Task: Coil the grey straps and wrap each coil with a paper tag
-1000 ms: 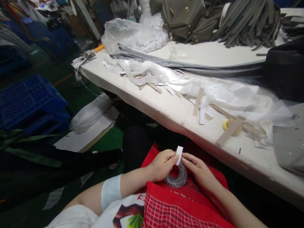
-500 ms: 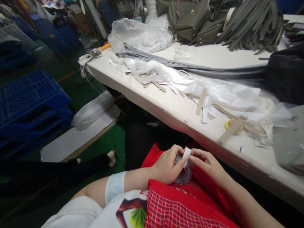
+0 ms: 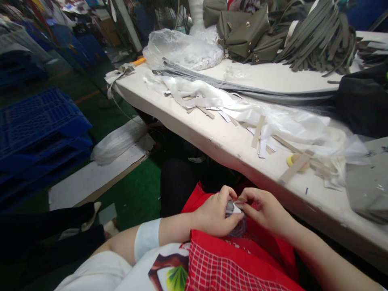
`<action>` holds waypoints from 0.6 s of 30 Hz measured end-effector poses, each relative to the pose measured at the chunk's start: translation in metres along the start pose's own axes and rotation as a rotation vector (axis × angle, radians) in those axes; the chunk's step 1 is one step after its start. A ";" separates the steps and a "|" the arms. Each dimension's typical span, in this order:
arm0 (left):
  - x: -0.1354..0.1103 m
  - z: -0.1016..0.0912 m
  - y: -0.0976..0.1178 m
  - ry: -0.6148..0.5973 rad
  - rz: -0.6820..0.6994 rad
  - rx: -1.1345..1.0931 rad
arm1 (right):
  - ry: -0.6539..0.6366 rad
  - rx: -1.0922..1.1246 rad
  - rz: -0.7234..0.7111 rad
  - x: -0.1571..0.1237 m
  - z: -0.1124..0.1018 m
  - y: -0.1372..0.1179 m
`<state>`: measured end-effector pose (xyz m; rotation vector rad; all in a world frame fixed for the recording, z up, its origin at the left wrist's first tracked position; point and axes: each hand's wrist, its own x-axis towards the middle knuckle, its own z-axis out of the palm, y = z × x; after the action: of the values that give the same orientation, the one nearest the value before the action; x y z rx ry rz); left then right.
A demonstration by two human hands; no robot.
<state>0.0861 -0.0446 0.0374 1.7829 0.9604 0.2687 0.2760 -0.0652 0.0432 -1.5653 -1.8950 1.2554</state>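
Note:
Above the lap, my left hand [image 3: 216, 213] is closed round a small bundle of greyish, see-through strands [image 3: 237, 230], its thumb along the near side. A short white paper strip [image 3: 237, 207] lies against the top of this bundle. The fingers of my right hand [image 3: 263, 207] pinch the strip's far end, which looks bent over. Both hands are close together over a red apron [image 3: 230, 260] with a checked part. Exactly what the strands are made of I cannot tell.
A white table [image 3: 230, 149] runs along the right, bearing paper strips [image 3: 258, 131], crumpled white plastic [image 3: 291, 121], a yellow tape roll [image 3: 292, 160], long grey strips [image 3: 254, 89] and olive bags [image 3: 245, 32]. Blue pallets [image 3: 45, 117] stand left. A person's legs [image 3: 60, 220] show at lower left.
The white paper strip stood upright between both hands; now it is folded down against the bundle. My right fingers have shifted with it. The person's feet at left have moved.

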 end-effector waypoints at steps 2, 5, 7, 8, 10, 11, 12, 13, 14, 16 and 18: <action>0.003 -0.003 -0.006 -0.102 -0.040 -0.024 | 0.027 -0.268 -0.135 -0.005 0.002 -0.007; 0.008 -0.007 -0.015 -0.149 -0.127 -0.263 | 0.013 -0.474 -0.325 -0.013 0.006 -0.010; 0.013 -0.010 -0.018 -0.098 -0.173 -0.477 | 0.071 -0.583 -0.419 -0.017 0.011 -0.007; 0.016 -0.011 -0.019 -0.072 -0.189 -0.589 | 0.112 -0.639 -0.446 -0.019 0.013 -0.005; 0.022 -0.013 -0.016 -0.041 -0.208 -0.798 | 0.175 -0.708 -0.461 -0.021 0.018 0.001; 0.024 -0.013 -0.013 -0.033 -0.212 -0.883 | 0.195 -0.720 -0.454 -0.022 0.020 0.002; 0.026 -0.013 -0.010 -0.026 -0.213 -0.942 | 0.217 -0.719 -0.442 -0.023 0.021 0.003; 0.028 -0.013 -0.007 -0.025 -0.207 -0.965 | 0.239 -0.709 -0.431 -0.024 0.022 0.002; 0.028 -0.013 -0.004 -0.033 -0.198 -0.955 | 0.260 -0.691 -0.420 -0.026 0.022 0.001; 0.028 -0.013 0.000 -0.062 -0.186 -0.911 | 0.316 -0.645 -0.398 -0.030 0.017 -0.002; 0.028 -0.015 -0.001 -0.085 -0.195 -0.866 | 0.427 -0.612 -0.369 -0.038 0.003 -0.001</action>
<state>0.0953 -0.0139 0.0356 0.8973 0.7772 0.4041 0.2851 -0.1016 0.0514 -1.4810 -2.2306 0.1615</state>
